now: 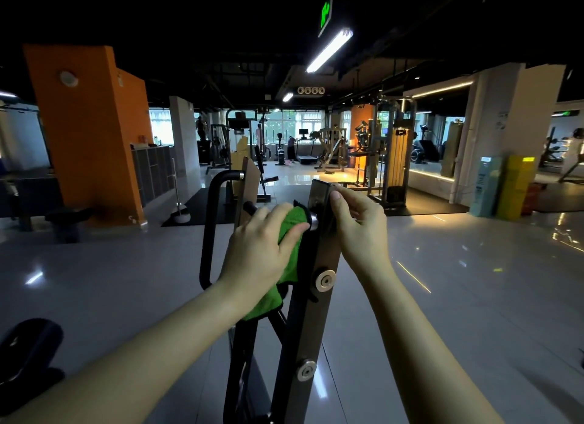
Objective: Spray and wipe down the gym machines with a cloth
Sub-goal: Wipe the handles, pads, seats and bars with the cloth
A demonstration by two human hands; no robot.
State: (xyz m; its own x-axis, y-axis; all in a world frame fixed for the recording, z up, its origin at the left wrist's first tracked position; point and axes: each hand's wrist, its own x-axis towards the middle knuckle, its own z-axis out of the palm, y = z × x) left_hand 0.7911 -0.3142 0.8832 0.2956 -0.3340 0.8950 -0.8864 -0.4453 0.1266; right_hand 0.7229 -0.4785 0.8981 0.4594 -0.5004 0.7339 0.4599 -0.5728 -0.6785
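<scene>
Cloth held to a gym machine upright (311, 322).
Left hand (260, 246) clutches green cloth (292, 261) against it; right hand (360, 227) grips its top.

Pretty dim overall, black ceiling. Light's mostly from the fluorescent tube (329, 49) overhead and far windows (286, 122); glossy floor (474, 281) throws glare streaks. Heavy fisheye bend at the edges, corners soft.

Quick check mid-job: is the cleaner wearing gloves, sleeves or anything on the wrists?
No. The left hand and right hand are bare, without gloves, and no ring shows. The left forearm and right forearm are uncovered to the picture's edge; no sleeve, watch or wristband is in view.
</scene>
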